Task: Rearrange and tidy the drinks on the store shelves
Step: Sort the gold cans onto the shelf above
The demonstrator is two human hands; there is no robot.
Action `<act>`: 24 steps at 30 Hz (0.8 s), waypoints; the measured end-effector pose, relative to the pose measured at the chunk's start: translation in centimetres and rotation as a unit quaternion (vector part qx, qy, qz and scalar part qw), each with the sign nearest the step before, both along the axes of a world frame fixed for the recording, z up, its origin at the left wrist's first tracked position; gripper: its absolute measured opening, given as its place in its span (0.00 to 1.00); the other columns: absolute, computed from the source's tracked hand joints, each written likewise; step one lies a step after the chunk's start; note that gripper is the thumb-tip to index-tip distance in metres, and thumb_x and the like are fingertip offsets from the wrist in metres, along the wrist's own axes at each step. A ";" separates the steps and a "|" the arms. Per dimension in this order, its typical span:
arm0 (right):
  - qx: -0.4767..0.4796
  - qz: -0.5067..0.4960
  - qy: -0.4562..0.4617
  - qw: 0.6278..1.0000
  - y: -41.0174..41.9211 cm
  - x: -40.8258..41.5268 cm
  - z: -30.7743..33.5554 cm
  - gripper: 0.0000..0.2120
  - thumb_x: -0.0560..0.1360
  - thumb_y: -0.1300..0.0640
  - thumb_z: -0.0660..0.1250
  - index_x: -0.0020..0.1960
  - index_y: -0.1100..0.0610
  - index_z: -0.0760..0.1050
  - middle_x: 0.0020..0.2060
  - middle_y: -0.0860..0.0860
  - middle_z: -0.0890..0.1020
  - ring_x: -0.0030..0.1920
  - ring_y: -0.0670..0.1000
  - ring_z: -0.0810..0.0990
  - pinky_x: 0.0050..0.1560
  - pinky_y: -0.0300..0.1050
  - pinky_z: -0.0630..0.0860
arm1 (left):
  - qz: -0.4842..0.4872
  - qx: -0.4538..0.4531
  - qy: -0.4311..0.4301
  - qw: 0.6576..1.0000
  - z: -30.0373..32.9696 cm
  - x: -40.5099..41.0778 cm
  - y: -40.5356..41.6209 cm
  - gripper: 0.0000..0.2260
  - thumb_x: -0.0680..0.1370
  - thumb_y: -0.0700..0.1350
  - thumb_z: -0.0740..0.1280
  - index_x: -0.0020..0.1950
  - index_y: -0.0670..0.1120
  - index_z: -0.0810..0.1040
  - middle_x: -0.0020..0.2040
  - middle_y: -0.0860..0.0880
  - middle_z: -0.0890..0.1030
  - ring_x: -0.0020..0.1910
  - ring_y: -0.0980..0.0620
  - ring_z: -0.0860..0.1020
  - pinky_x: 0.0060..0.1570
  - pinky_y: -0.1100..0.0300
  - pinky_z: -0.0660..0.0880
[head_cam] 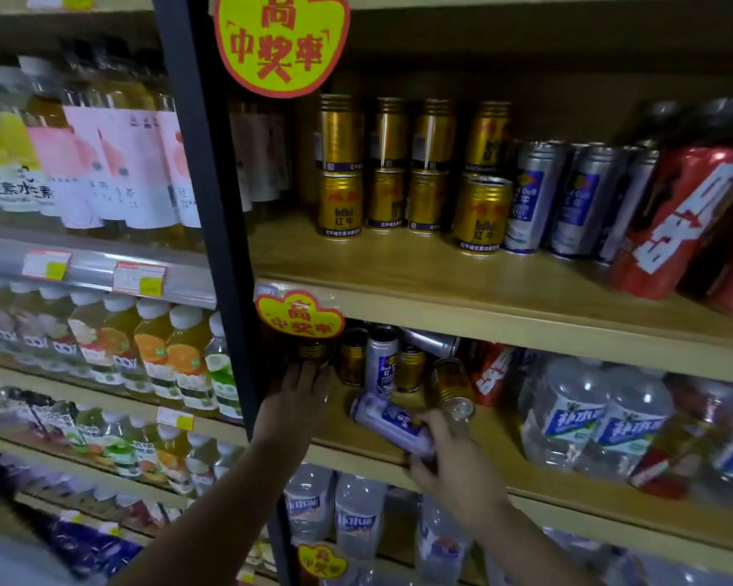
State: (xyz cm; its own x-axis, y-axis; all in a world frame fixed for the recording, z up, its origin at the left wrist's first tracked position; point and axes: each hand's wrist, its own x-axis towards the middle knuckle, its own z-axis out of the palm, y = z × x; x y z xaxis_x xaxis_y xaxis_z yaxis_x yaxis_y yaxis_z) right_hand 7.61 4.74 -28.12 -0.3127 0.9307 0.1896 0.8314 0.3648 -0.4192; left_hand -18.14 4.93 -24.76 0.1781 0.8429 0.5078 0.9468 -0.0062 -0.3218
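the wooden shelf (462, 289) unit fills the view, and both hands work at its middle board. up and well away from the hands, gold cans (339, 205) stand stacked two high in tidy rows. off to the right of the right hand sit big water bottles (568, 416) in clear plastic. just behind both hands is the muddle: small gold and silver cans, some upright, one tipped over at the back.

the right hand (453, 463) has its fingers curled round the lower end of a silver can (392, 420) that lies on its side near the front edge of the board. the left hand (301, 395) reaches in at the left, fingers fairly straight, with its fingertips against a small gold can (312, 351) under the yellow sign (299, 315); whether it actually grips it i cannot tell.

the silver can looks stiff, smooth and likely full, so fairly heavy and apt to roll. a wrap round its middle should stand it up best.
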 end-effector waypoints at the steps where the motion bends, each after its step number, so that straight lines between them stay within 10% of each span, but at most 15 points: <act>1: 0.011 -0.010 -0.021 1.000 -0.4 1.5 0.0 0.25 0.74 0.44 0.67 0.66 0.42 0.61 0.57 0.45 0.76 0.49 0.45 0.76 0.44 0.39 0.77 | -0.015 0.002 -0.016 1.000 0.3 0.0 -0.1 0.15 0.74 0.42 0.63 0.56 0.41 0.84 0.46 0.42 0.83 0.45 0.41 0.84 0.29 0.53 0.80; 4: 0.045 -0.052 -0.044 0.997 -1.4 5.3 0.1 0.26 0.73 0.45 0.68 0.68 0.43 0.62 0.62 0.44 0.69 0.50 0.42 0.72 0.47 0.34 0.72 | -0.073 -0.034 -0.117 0.990 1.0 0.4 -0.6 0.18 0.73 0.47 0.56 0.54 0.43 0.83 0.45 0.45 0.83 0.43 0.42 0.83 0.23 0.56 0.77; 8: 0.062 -0.109 -0.040 0.991 -1.8 6.9 0.1 0.24 0.76 0.48 0.68 0.69 0.49 0.64 0.66 0.50 0.64 0.57 0.47 0.76 0.50 0.36 0.77 | -0.082 -0.103 -0.314 0.940 0.5 1.3 -0.2 0.29 0.74 0.55 0.73 0.71 0.51 0.68 0.62 0.51 0.76 0.57 0.47 0.78 0.42 0.55 0.76; 14: 0.169 -0.071 -0.054 0.982 -3.0 5.3 0.9 0.34 0.67 0.53 0.75 0.71 0.57 0.71 0.66 0.57 0.71 0.67 0.58 0.71 0.68 0.56 0.73 | -0.167 -0.142 -0.479 0.850 -0.7 4.8 -0.3 0.27 0.72 0.57 0.76 0.67 0.62 0.68 0.60 0.60 0.76 0.57 0.61 0.76 0.53 0.59 0.76; 20: 0.025 0.038 0.080 0.996 -2.2 -1.9 1.4 0.36 0.78 0.50 0.65 0.81 0.46 0.50 0.75 0.46 0.61 0.61 0.48 0.77 0.54 0.40 0.77 | -0.166 -0.161 -0.486 0.843 -1.4 5.0 -0.2 0.23 0.74 0.51 0.75 0.64 0.57 0.67 0.60 0.57 0.77 0.58 0.59 0.78 0.52 0.70 0.72; 24: -0.014 0.033 0.135 0.990 -0.7 -4.9 1.6 0.49 0.78 0.53 0.71 0.82 0.45 0.36 0.81 0.46 0.55 0.71 0.51 0.72 0.61 0.45 0.78 | -0.139 -0.224 -0.527 0.808 -1.8 4.4 0.2 0.44 0.71 0.45 0.78 0.77 0.56 0.53 0.66 0.57 0.73 0.64 0.58 0.74 0.63 0.61 0.72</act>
